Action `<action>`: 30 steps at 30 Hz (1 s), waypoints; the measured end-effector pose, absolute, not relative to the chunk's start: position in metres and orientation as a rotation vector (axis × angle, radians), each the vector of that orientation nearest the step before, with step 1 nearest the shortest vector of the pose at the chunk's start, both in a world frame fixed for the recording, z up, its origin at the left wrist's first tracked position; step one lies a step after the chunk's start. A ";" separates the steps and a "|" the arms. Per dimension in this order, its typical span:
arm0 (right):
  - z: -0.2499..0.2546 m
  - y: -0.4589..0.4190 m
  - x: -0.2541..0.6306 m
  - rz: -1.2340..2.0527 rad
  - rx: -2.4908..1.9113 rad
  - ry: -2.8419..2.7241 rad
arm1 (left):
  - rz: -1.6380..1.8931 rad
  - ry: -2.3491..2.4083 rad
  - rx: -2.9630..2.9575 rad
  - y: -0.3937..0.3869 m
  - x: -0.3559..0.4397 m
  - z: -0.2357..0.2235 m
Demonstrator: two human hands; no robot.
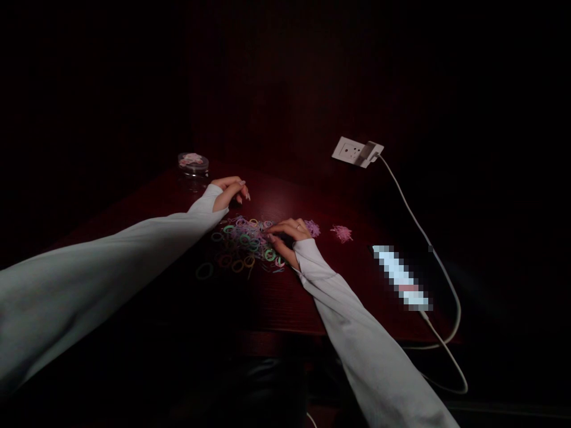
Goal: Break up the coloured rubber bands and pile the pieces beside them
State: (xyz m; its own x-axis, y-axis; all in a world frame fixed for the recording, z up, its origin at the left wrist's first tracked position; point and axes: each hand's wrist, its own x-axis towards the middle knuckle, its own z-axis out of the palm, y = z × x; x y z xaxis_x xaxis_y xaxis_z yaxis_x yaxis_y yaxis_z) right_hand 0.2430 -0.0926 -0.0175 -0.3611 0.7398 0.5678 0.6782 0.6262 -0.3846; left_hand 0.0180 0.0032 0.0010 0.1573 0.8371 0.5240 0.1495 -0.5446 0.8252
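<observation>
A loose pile of coloured hair ties and thin elastic bands (245, 242) lies on the dark red table. At its right edge, my right hand (288, 233) reaches in with thumb and fingertips close together among the bands. Whatever they pinch is too small to make out. Just beyond the pile's upper left side, my left hand (231, 190) hovers with its fingers curled in. Its palm side is turned away, so anything inside is hidden. A small heap of purple bands (313, 228) sits beside my right hand, and a heap of pink bands (342, 233) lies farther right.
At the back left stands a round clear container (193, 163). A phone with a lit, blurred screen (401, 278) lies at the right. Its white cable (408, 205) runs up to a charger in the wall socket (352, 152). The surroundings are very dark.
</observation>
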 end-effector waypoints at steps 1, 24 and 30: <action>-0.016 -0.096 0.239 0.088 -1.088 -2.120 | 1.457 0.963 1.782 0.007 0.017 0.000; -0.022 -0.113 0.208 -0.315 -0.989 -2.285 | 1.655 0.889 1.577 0.017 0.020 -0.005; -0.016 -0.112 0.222 -0.029 -1.321 -1.988 | 1.519 0.875 1.756 0.005 0.020 0.000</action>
State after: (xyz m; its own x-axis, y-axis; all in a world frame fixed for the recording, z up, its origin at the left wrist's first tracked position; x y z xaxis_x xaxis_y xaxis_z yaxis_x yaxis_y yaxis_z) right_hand 0.2223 -0.1118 -0.0156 -0.1994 0.7884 0.5819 0.8053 0.4702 -0.3611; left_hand 0.0200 0.0046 -0.0003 0.1063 0.8221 0.5594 0.0713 -0.5674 0.8203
